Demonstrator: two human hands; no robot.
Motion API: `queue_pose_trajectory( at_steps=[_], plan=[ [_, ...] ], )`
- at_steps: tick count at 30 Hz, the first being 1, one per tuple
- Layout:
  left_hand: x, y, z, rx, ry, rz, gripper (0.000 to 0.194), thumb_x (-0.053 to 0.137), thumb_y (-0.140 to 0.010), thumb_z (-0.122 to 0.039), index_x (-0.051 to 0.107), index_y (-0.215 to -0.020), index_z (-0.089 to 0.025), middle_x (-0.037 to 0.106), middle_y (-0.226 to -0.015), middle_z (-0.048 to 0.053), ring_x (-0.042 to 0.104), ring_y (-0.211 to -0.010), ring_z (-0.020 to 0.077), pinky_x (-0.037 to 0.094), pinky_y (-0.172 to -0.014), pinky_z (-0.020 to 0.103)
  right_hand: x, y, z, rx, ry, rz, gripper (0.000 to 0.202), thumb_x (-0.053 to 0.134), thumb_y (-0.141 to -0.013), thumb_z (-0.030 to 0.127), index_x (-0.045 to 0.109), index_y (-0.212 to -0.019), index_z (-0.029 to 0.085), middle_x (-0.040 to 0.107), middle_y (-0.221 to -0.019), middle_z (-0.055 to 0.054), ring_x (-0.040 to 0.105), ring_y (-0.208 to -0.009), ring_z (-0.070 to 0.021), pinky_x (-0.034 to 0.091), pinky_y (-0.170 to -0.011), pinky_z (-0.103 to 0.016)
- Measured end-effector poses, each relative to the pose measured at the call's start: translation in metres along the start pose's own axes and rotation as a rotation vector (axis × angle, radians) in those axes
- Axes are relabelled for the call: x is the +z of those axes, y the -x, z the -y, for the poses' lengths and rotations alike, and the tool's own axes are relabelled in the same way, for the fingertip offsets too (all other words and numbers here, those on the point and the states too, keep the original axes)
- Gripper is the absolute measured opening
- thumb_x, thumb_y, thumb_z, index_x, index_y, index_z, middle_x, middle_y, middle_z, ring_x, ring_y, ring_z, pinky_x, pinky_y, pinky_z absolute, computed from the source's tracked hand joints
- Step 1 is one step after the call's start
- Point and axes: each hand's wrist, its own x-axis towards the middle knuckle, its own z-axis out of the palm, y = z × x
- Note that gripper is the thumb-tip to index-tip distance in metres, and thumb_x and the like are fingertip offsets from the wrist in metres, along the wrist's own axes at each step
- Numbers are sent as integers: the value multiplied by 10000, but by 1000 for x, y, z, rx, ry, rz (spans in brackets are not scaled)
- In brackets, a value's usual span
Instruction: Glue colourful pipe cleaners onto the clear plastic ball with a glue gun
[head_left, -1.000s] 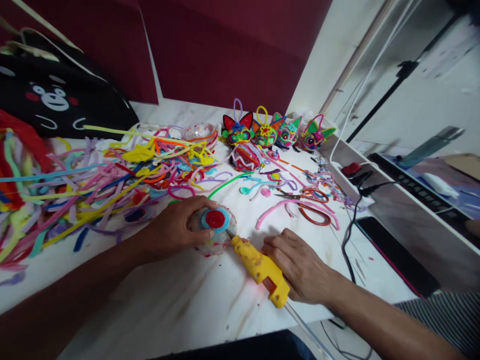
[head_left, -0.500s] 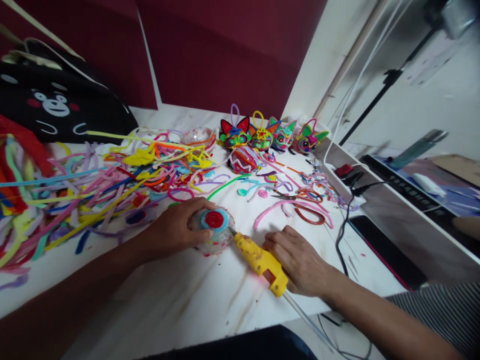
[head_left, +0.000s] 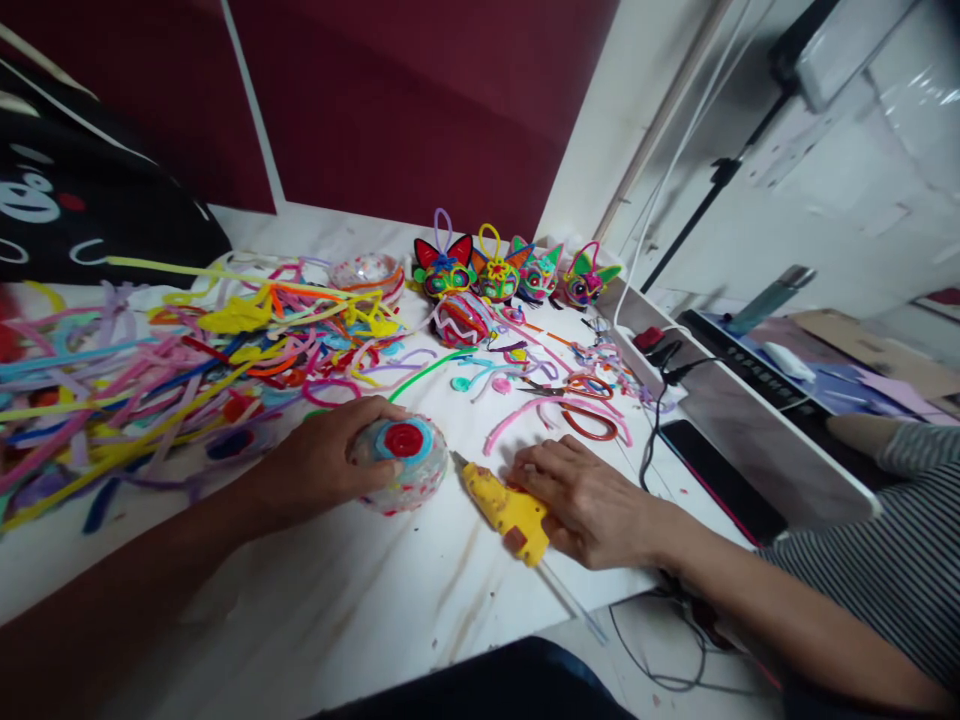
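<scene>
My left hand (head_left: 330, 455) grips a clear ball (head_left: 412, 480) from its left side, thumb across the front. On the ball sits a light-blue ring (head_left: 426, 437) with a red coil in its middle. My right hand (head_left: 585, 500) is closed round the handle of a yellow glue gun (head_left: 499, 505), whose nozzle points up and left, close to the ball's right side. A clear glue stick (head_left: 574, 600) sticks out of the gun's back end.
Coloured pipe cleaners (head_left: 172, 370) are heaped at the left. Several decorated cat-faced balls (head_left: 446, 275) stand at the back. Red-handled scissors (head_left: 589, 425) lie beyond my right hand; a black phone (head_left: 724, 480) lies right. Another person's striped sleeve (head_left: 922, 450) shows at the right edge.
The camera view has shifted, so the scene sits further left. The glue gun's nozzle has come slightly away from the ball. Another person's arm shows more at the right.
</scene>
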Motion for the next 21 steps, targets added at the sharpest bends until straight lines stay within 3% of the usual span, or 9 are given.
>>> queue_pose_trajectory(
  at_steps=[2, 6, 13, 17, 21],
  plan=[
    [-1, -1, -2, -13, 55, 46, 565, 627, -741, -531, 668, -1218, -233, 782, -1160, 49, 736, -1033, 308, 602, -883, 386, -10, -3, -4, -5, -55, 1, 528, 603, -829, 132, 650, -1354, 88, 665, -1329, -191, 628, -1169, -316, 483, -966, -460],
    [-3, -3, -8, -63, 72, 51, 574, 669, -658, -528, 679, -1158, -247, 782, -1154, 60, 734, -1056, 357, 603, -864, 404, -13, -23, -22, 2, 77, -169, 310, 547, -966, 124, 700, -1235, 107, 696, -1285, -187, 625, -1171, -296, 465, -978, -428],
    [-1, -2, -6, -59, 44, 29, 585, 671, -652, -533, 686, -1164, -251, 786, -1158, 67, 739, -1039, 351, 588, -873, 405, 7, -65, -50, -5, 172, -121, 151, 580, -1047, 190, 716, -1008, 136, 717, -1074, -158, 624, -981, -273, 425, -871, -406],
    [3, -2, -2, -11, -9, -36, 547, 646, -652, -517, 704, -1139, -273, 788, -1131, 33, 731, -1023, 330, 563, -829, 368, 1, -66, -43, -15, 123, -153, 182, 519, -1073, 169, 674, -986, 132, 715, -1032, -170, 628, -946, -269, 452, -861, -409],
    [0, -1, -8, -17, -24, -6, 538, 625, -646, -489, 692, -1130, -264, 785, -1142, 40, 727, -1040, 326, 551, -856, 377, -10, -65, -17, -46, -6, -205, 168, 475, -1101, 176, 630, -1040, 156, 704, -917, -77, 647, -798, -175, 500, -732, -285]
  ],
)
